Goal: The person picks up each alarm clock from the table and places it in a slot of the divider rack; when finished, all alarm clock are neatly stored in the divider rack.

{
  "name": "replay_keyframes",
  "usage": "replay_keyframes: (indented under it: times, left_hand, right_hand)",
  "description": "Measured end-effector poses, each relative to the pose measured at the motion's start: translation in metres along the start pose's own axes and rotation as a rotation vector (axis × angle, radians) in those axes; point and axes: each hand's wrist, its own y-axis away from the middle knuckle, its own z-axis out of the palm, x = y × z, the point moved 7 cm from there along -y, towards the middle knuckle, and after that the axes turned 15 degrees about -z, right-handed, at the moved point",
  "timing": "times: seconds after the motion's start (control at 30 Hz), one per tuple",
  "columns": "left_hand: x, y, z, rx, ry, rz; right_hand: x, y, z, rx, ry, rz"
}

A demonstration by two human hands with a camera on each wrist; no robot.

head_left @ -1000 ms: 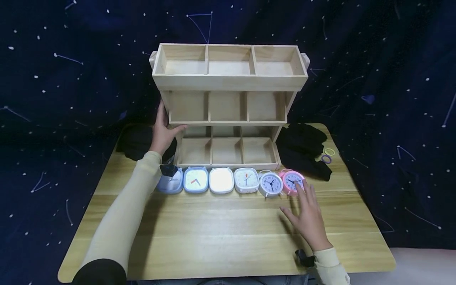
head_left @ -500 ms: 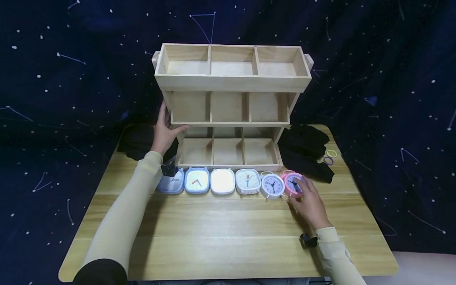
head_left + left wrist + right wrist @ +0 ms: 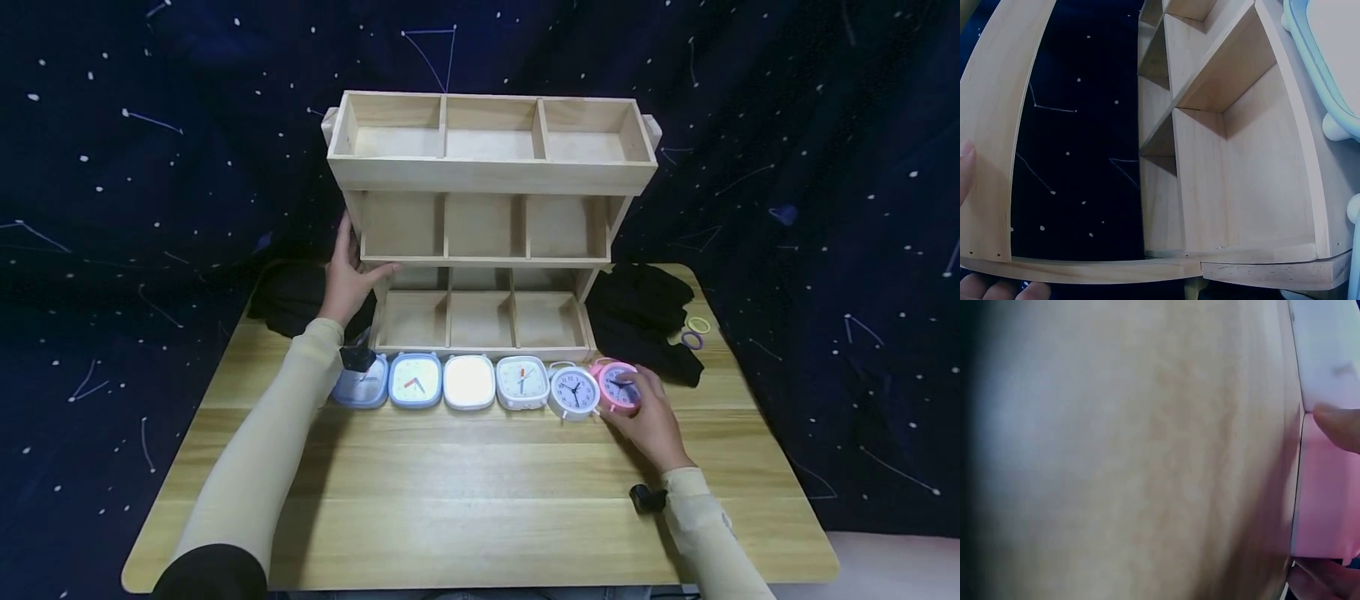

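Note:
A tiered wooden shelf (image 3: 491,177) with three compartments in each tier stands at the back of the table in the head view. My left hand (image 3: 345,288) grips its left side, thumb in front and fingers (image 3: 997,290) behind the side board. At the right end of a row of clocks, my right hand (image 3: 651,423) holds a pink round alarm clock (image 3: 613,388) between thumb and fingers. The right wrist view has the thumb (image 3: 1339,428) on one side of its pink casing (image 3: 1329,494). A white round alarm clock (image 3: 574,392) sits beside it.
Further left in the row lie a white square clock (image 3: 521,382), a glaring white one (image 3: 468,382) and two blue ones, including a blue clock (image 3: 415,381). Black cloth (image 3: 637,312) lies right of the shelf, near a yellow ring (image 3: 699,325) and a purple ring (image 3: 692,341).
My right hand has moved up to the pink alarm clock, and its spread fingers have closed around it. The left hand keeps its grip on the shelf.

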Motion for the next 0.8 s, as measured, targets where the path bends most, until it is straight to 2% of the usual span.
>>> replay_keyframes:
  times: [0.13, 0.27, 0.37, 0.47, 0.67, 0.8]
  left_hand:
    - [-0.001, 0.001, 0.000, 0.001, -0.005, -0.006]
    - [0.000, 0.002, 0.002, -0.006, -0.009, -0.004]
    - [-0.001, 0.003, 0.002, -0.014, -0.011, -0.001]
    - [-0.001, 0.002, 0.003, -0.021, -0.007, 0.007]
    - [0.000, 0.001, 0.001, -0.002, -0.016, 0.031]
    - [0.000, 0.000, 0.000, 0.000, -0.015, 0.033]
  right_hand:
    - [0.004, 0.000, -0.004, 0.043, 0.003, -0.019]
    - [0.005, 0.005, -0.008, 0.071, -0.003, 0.012]
    - [0.002, 0.009, -0.014, 0.089, 0.004, 0.041]
    - [-0.008, 0.009, -0.022, 0.113, 0.010, 0.035]
    - [-0.043, -0.011, -0.037, 0.156, 0.010, -0.034]
    - [-0.061, -0.035, -0.033, 0.131, -0.031, -0.051]
